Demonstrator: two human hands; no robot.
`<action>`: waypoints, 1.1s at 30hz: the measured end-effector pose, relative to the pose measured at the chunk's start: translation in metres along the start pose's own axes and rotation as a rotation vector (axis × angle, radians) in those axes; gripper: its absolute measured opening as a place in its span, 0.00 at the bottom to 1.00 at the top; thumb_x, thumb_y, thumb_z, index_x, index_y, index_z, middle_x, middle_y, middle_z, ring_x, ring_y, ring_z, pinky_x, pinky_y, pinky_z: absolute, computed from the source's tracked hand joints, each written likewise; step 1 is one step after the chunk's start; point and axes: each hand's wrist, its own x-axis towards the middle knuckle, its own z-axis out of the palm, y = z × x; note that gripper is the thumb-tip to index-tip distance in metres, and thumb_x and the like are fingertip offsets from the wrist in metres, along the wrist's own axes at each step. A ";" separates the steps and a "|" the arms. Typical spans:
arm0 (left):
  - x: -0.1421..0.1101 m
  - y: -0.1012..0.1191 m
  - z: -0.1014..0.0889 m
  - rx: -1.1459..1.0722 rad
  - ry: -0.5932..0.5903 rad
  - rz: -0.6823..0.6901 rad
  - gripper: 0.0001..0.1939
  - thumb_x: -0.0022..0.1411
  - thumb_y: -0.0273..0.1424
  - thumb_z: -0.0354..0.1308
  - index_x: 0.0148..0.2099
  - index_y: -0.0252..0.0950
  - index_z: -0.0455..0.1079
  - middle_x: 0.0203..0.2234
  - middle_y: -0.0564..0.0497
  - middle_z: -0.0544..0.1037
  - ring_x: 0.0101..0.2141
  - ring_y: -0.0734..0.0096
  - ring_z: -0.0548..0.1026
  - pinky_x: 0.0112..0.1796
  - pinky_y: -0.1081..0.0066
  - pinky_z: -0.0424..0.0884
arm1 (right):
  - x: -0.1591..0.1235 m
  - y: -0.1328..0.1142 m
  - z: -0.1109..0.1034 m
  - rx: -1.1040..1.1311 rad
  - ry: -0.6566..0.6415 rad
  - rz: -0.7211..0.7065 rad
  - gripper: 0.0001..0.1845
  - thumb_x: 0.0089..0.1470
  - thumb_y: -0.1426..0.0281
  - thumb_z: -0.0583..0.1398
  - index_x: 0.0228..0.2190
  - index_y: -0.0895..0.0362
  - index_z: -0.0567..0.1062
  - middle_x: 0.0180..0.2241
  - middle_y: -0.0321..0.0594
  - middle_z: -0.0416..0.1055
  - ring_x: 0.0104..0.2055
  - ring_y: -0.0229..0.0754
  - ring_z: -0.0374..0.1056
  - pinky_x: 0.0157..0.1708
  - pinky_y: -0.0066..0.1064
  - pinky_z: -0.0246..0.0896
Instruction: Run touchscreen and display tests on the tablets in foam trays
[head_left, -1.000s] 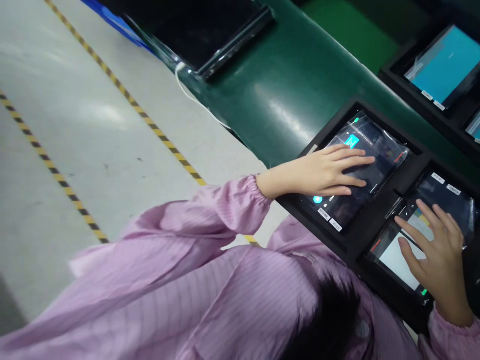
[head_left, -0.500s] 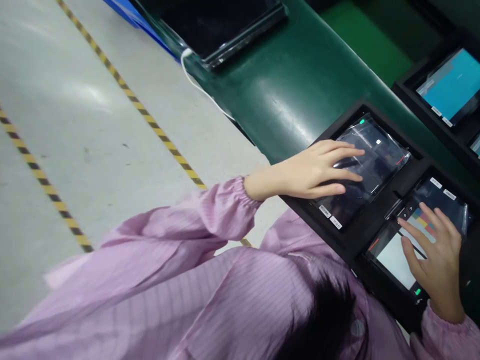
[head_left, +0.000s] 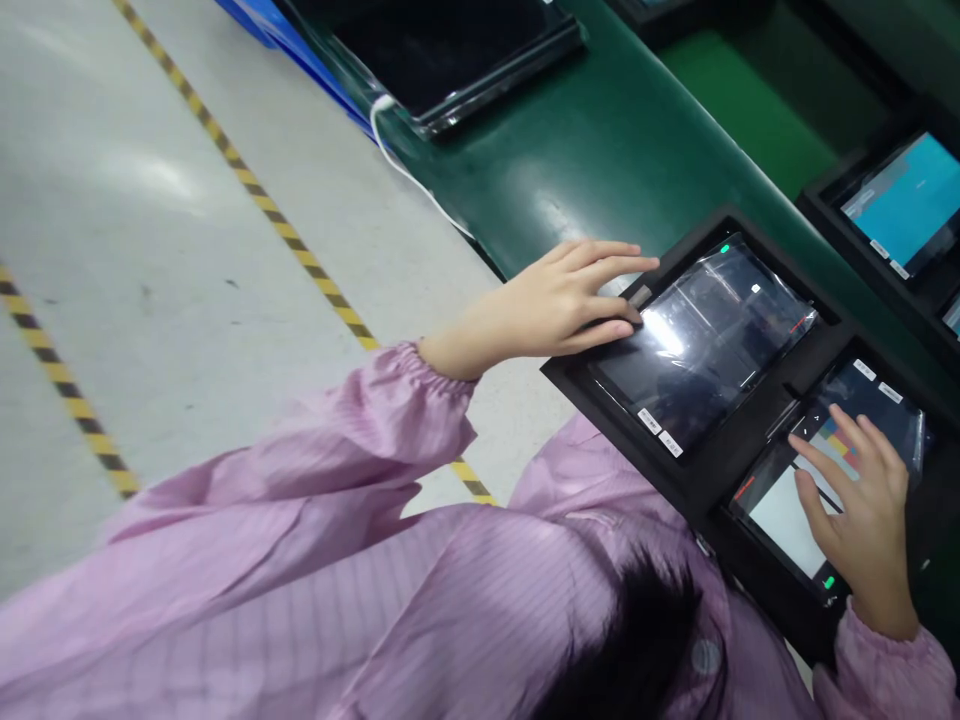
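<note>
A black tray (head_left: 739, 455) on the green belt holds two tablets wrapped in clear film. The left tablet (head_left: 712, 340) has a dark screen. My left hand (head_left: 566, 300) lies at its left edge, fingers stretched out, fingertips on the tray rim and the tablet's corner, holding nothing. The right tablet (head_left: 787, 505) shows a white area and coloured squares. My right hand (head_left: 862, 500) rests on it with fingers spread flat on the screen. Pink sleeves cover both my arms.
The green conveyor belt (head_left: 600, 150) runs diagonally. Another black tray with a cyan-lit tablet (head_left: 904, 205) sits at the upper right. Dark flat devices (head_left: 450, 50) with a white cable (head_left: 409, 165) lie at the top. Grey floor with yellow-black tape (head_left: 247, 180) is on the left.
My left hand slid from the middle of the left tablet's screen to its left edge, and that screen went dark. My right hand stayed on the other tablet.
</note>
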 end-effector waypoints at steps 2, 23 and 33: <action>0.009 0.007 0.005 -0.040 0.030 0.006 0.27 0.83 0.45 0.42 0.53 0.35 0.80 0.70 0.39 0.68 0.67 0.51 0.66 0.63 0.47 0.69 | 0.000 -0.001 0.001 -0.002 -0.017 0.006 0.14 0.71 0.65 0.60 0.53 0.49 0.80 0.69 0.47 0.64 0.72 0.61 0.59 0.67 0.59 0.59; 0.000 0.045 0.011 -0.294 -0.039 0.141 0.17 0.79 0.41 0.56 0.45 0.39 0.84 0.66 0.41 0.73 0.67 0.50 0.68 0.67 0.54 0.64 | -0.002 0.001 -0.001 0.000 0.007 0.014 0.14 0.71 0.64 0.59 0.54 0.49 0.79 0.69 0.48 0.64 0.71 0.60 0.59 0.67 0.59 0.58; 0.058 0.060 0.018 -0.302 -0.036 0.237 0.22 0.80 0.43 0.51 0.61 0.36 0.77 0.70 0.33 0.66 0.68 0.44 0.67 0.67 0.47 0.65 | 0.002 -0.004 0.005 -0.040 -0.083 0.025 0.18 0.71 0.63 0.58 0.58 0.46 0.78 0.70 0.46 0.63 0.72 0.60 0.57 0.68 0.62 0.57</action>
